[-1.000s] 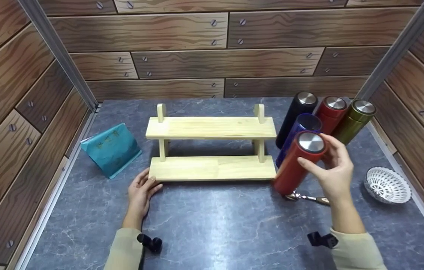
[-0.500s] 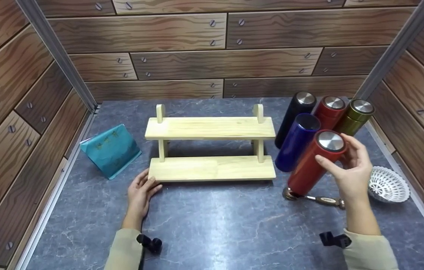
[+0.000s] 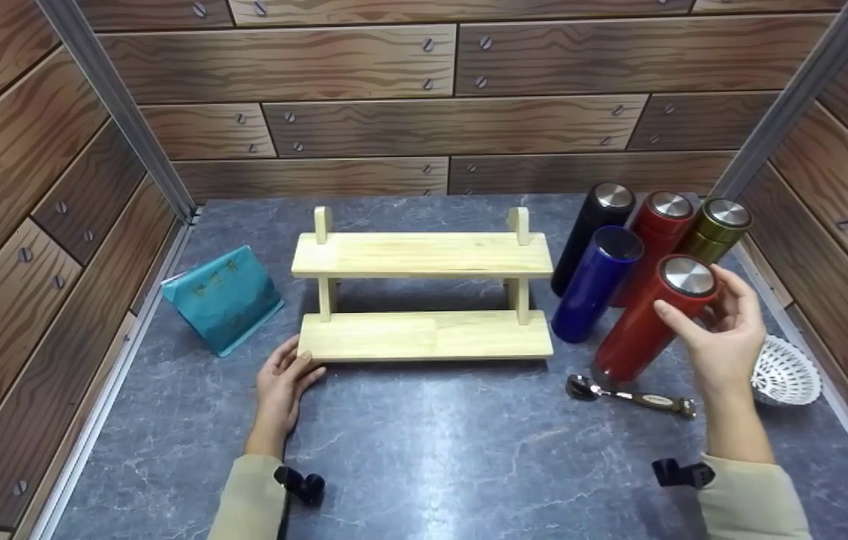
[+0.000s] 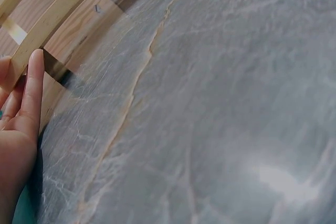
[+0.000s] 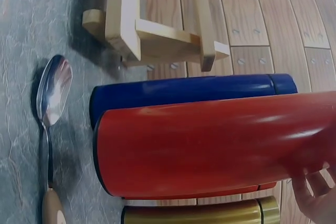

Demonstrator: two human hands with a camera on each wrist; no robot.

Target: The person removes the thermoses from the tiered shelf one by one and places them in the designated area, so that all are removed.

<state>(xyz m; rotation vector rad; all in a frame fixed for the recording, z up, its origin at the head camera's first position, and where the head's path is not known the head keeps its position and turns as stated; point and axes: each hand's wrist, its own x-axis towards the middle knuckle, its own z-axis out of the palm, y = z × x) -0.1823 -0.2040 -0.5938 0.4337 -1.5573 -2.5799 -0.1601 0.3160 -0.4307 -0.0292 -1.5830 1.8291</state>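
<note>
My right hand (image 3: pixel 727 349) grips a red thermos bottle (image 3: pixel 637 337) near its steel-topped lid, thumb on the near side. The right wrist view shows this red thermos (image 5: pixel 199 145) from the side, its base over the table. My left hand (image 3: pixel 281 386) holds the front left corner of a two-tier wooden shelf (image 3: pixel 424 335), thumb on the lower board; in the left wrist view its fingers reach under the board (image 4: pixel 47 24). A blue thermos (image 3: pixel 592 289) stands between the shelf and the held bottle. In front of the bottle's base lies a spoon (image 3: pixel 630 396) with a brown handle.
Behind the blue thermos stand a black thermos (image 3: pixel 581 247), another red thermos (image 3: pixel 663 225) and an olive-green thermos (image 3: pixel 716 232). A white openwork basket (image 3: pixel 787 367) sits at the right, partly behind my right wrist. To the shelf's left stands a teal pouch (image 3: pixel 225 300).
My right hand has carried the red thermos to the right, away from the shelf. The blue thermos and the spoon now show more fully. My left hand has stayed at the shelf corner.
</note>
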